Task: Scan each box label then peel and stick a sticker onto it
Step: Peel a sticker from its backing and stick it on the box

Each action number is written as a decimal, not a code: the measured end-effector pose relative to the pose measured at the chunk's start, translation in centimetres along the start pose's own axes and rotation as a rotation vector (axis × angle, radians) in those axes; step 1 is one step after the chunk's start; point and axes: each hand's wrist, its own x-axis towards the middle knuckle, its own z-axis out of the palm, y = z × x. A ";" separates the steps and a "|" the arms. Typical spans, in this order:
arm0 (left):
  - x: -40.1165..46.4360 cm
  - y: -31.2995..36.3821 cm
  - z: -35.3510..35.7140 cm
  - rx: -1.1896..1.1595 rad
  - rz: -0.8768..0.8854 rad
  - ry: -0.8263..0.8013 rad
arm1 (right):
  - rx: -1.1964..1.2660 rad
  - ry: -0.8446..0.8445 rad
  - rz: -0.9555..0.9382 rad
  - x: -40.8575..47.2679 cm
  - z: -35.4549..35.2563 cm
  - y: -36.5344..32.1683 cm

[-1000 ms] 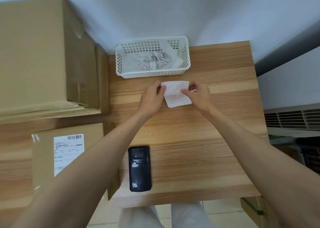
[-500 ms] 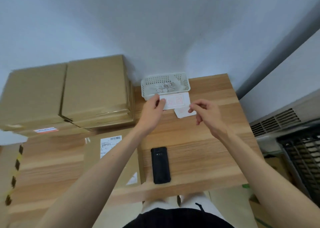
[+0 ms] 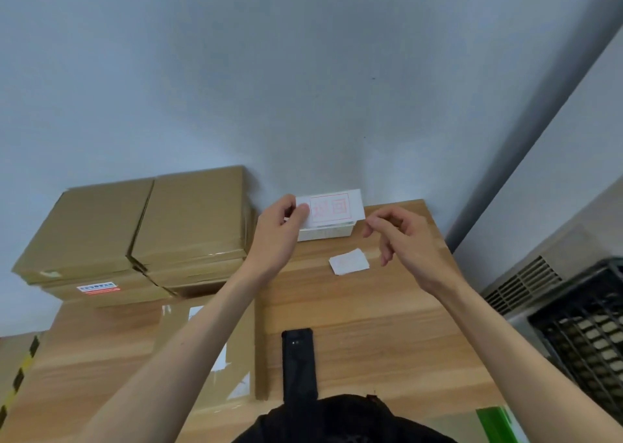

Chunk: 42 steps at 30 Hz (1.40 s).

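Your left hand [image 3: 281, 227] pinches the sticker [image 3: 332, 208] by one end, right hand [image 3: 401, 240] loose and empty; held so, it may curl onto itself.

A parcel-handling or stockroom corner: sealed cardboard boxes [image 3: 141, 227] stacked against a bare wall [image 3: 303, 88], another box [image 3: 205, 348] bearing white shipping labels, a black handheld scanner [image 3: 298, 365] on a wooden table [image 3: 387, 324], a black plastic crate [image 3: 586, 334] alongside, and yellow-black hazard tape [image 3: 20, 368] at the far left edge.

Sticker [image 3: 332, 207] reads 退回 in red (box labels too blurred).
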 end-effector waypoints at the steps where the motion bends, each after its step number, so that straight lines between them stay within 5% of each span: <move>1: 0.0 0.2 0.3 0.003 0.003 0.009 | 0.008 -0.001 -0.005 -0.1 -0.3 -0.2; 32: -0.2 1.7 4.0 0.178 -0.060 0.061 | 0.112 -0.045 -0.070 0.0 -4.1 -0.4; 35: -0.7 2.1 4.2 0.320 0.147 0.120 | 0.114 -0.067 -0.083 -0.2 -4.1 -0.6; 38: -1.6 3.3 4.8 0.296 0.422 0.004 | 0.104 -0.083 -0.095 -0.5 -4.1 -1.0; 42: -2.2 4.4 5.7 0.241 0.515 -0.058 | 0.059 -0.112 -0.127 -0.8 -3.9 -1.4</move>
